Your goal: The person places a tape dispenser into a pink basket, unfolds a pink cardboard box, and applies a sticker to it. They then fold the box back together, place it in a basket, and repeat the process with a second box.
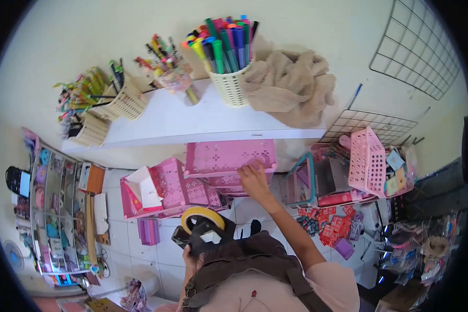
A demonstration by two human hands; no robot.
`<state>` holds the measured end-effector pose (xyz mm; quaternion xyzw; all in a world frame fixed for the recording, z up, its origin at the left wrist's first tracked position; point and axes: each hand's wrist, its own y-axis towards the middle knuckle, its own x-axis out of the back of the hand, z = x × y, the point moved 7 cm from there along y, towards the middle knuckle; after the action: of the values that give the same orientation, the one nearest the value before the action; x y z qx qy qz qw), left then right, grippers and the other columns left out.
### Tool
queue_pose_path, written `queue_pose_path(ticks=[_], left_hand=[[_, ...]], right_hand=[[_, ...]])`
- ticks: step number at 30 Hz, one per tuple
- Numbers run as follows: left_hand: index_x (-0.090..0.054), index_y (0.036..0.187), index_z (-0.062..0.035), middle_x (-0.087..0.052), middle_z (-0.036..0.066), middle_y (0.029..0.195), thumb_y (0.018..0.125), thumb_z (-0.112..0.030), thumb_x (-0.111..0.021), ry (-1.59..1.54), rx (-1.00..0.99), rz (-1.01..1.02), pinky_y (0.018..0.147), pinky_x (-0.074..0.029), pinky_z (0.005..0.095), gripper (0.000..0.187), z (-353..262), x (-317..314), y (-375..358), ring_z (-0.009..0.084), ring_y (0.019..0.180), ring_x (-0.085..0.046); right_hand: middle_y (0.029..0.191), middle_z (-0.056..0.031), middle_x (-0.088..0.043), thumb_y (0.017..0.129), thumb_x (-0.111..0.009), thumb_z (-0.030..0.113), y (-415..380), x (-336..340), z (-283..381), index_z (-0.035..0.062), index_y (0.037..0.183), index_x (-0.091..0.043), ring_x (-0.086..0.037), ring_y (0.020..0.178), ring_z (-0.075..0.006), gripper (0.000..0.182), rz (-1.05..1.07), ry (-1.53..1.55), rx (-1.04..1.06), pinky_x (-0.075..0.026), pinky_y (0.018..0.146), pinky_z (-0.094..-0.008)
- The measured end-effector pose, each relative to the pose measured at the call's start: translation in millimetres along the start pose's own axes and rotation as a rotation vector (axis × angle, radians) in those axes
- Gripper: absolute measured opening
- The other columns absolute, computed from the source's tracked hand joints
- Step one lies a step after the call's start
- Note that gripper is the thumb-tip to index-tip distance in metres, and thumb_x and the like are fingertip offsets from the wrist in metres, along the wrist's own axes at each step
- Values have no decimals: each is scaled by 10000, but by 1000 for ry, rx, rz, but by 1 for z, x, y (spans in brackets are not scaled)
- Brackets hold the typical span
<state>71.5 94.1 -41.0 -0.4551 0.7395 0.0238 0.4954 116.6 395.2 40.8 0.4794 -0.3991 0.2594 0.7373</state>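
My left hand is closed around a black tape dispenser, held low near my body. A large yellow roll of tape sits in the dispenser, and something white shows on its side. My right hand reaches forward, its fingers bent over the front rim of a pink plastic tray. This tray is the top level of a rack below the white shelf and has cut-out flower patterns. To its left stand more pink trays, with an open white box in one.
Above, the white shelf bears a basket of markers, pen holders and a brown cloth. A pink basket stands at right. Red packets lie on the floor. A glass display case is at left.
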Motion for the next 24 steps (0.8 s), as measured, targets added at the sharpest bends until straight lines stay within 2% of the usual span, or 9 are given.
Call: queue_pose_path(ticks=[1, 3, 5, 6, 9, 12, 15, 21, 24], left_hand=[[-403, 1108, 47, -491, 153, 1080, 700, -235, -587, 56, -30, -46, 857, -410, 364, 529, 3, 3, -5, 262, 983, -494], [-398, 1111, 49, -490, 155, 1079, 704, -241, -580, 92, -79, -107, 868, -399, 365, 532, 6, -4, -13, 259, 988, -490], [-398, 1108, 56, -487, 161, 1081, 712, -250, -564, 25, 41, -95, 892, -371, 361, 527, 14, -28, -26, 255, 996, -483], [-398, 1108, 56, -487, 161, 1081, 712, -250, -564, 9, 30, -109, 892, -371, 361, 527, 14, -22, -29, 255, 996, -483], [-389, 1116, 56, -486, 169, 1076, 717, -264, -550, 37, -4, -155, 909, -347, 358, 536, 11, -9, -30, 256, 1006, -474], [-363, 1132, 52, -484, 169, 1070, 712, -220, -557, 75, -48, -180, 904, -354, 346, 537, 1, 3, -29, 252, 1012, -469], [-331, 1155, 25, -477, 163, 1072, 696, -151, -570, 34, -107, -103, 886, -373, 361, 547, -4, 16, -16, 260, 1019, -464], [-327, 1148, -31, -487, 116, 1008, 608, -6, -603, 135, -181, -73, 836, -409, 369, 608, -15, -32, 3, 255, 929, -505], [-359, 1107, -27, -483, 83, 979, 478, 64, -658, 316, -238, 75, 817, -415, 324, 702, -14, -61, 20, 206, 911, -499]], right_hand=[[802, -92, -532, 639, -524, 102, 5, -10, 0, 57, 815, -557, -520, 812, -213, 184, 4, 12, 20, -382, 779, -397], [717, -81, -547, 648, -508, 88, 9, -33, -11, 57, 747, -565, -556, 708, -217, 119, 169, 58, -21, -432, 693, -365], [690, -84, -547, 643, -505, 83, 9, -22, -9, 47, 713, -554, -558, 667, -234, 92, 169, 157, 33, -444, 650, -354], [663, -88, -547, 638, -502, 78, 7, -17, -7, 38, 678, -542, -560, 626, -251, 69, 162, 250, 58, -457, 606, -342], [669, -96, -545, 635, -494, 70, -12, -18, 5, 25, 659, -522, -552, 632, -265, 58, 272, 304, 173, -455, 569, -361], [669, -95, -545, 631, -496, 68, -38, -5, 21, 22, 656, -515, -552, 635, -263, 56, 268, 358, 189, -452, 580, -359], [675, -76, -547, 665, -540, 102, -61, 4, 27, 52, 698, -561, -546, 645, -245, 64, 352, 305, 191, -439, 584, -345], [635, -69, -526, 621, -512, 62, -93, 28, 32, 49, 663, -525, -545, 644, -255, 46, 361, 383, 154, -439, 587, -350], [634, -66, -523, 614, -525, 60, -104, 35, 38, 55, 679, -535, -546, 652, -248, 67, 380, 390, 159, -437, 613, -346]])
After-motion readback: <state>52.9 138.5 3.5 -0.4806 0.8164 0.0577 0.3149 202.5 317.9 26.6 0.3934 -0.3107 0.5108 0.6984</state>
